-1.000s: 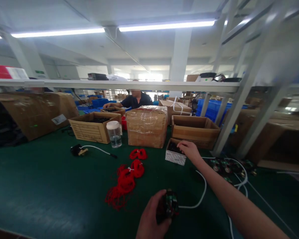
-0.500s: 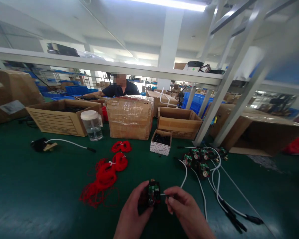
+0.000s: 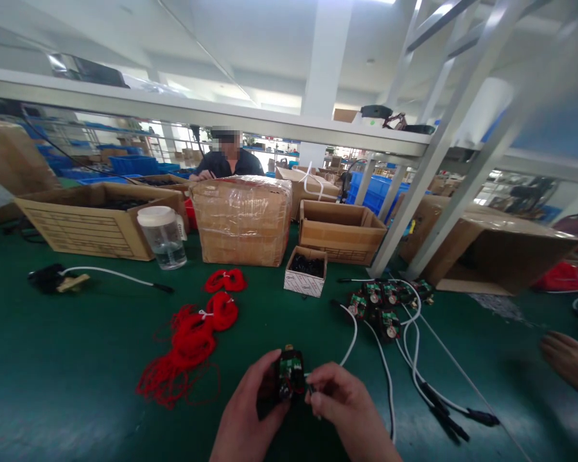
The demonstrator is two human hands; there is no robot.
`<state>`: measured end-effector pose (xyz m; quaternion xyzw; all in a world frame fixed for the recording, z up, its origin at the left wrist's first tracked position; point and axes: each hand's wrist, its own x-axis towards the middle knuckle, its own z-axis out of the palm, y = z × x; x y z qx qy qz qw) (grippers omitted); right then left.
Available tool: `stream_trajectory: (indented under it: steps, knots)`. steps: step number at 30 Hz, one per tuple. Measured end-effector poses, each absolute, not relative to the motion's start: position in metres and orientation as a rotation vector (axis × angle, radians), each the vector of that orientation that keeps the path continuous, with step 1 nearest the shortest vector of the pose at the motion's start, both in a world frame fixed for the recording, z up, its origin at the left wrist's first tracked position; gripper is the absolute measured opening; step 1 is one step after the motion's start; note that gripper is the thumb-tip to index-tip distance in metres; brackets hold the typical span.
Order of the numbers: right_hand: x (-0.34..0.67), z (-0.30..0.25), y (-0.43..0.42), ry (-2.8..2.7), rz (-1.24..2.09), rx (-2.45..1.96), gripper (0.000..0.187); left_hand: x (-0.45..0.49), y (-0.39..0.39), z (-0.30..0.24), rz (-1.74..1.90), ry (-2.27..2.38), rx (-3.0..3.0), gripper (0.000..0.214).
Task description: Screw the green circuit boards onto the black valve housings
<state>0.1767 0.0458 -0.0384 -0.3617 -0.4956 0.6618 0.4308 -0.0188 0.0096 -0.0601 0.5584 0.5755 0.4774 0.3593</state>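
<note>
Near the front edge of the bench, my left hand [image 3: 250,407] is wrapped around a black housing with a green circuit board [image 3: 291,369]. The board faces up, and a brass-coloured piece shows at its top. Close against the housing's right side, my right hand [image 3: 340,401] is closed in a pinch. A small dark thing shows between its fingertips, too covered to name. A white cable [image 3: 351,343] with a black end curves out from behind my right hand.
Similar circuit-board units [image 3: 389,324] with white cables lie to the right. Red wire coils [image 3: 192,346] are on the left. Behind stand a small box of black parts [image 3: 306,282], cardboard boxes [image 3: 241,224] and a water bottle [image 3: 164,240]. Another person's hand [image 3: 571,362] rests at far right.
The view has shifted slightly, so most things sit further left. My right fingertips have moved closer to the housing. Another person's hand has come in at the right edge.
</note>
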Motion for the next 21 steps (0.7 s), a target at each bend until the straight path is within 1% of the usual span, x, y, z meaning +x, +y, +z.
stream_trajectory:
  steps: [7, 11, 21]
  knots:
    - [0.176, -0.037, 0.045, -1.435, 1.432, -1.027, 0.014, -0.019, 0.012, -0.064, 1.223, 1.497, 1.449, 0.062]
    - [0.175, -0.03, 0.044, -1.605, 1.273, -1.067, 0.016, -0.02, 0.012, -0.064, 1.209, 1.495, 1.448, 0.061]
    - [0.169, -0.021, 0.043, -1.799, 1.041, -1.187, 0.023, -0.019, 0.012, -0.061, 1.232, 1.481, 1.435, 0.057]
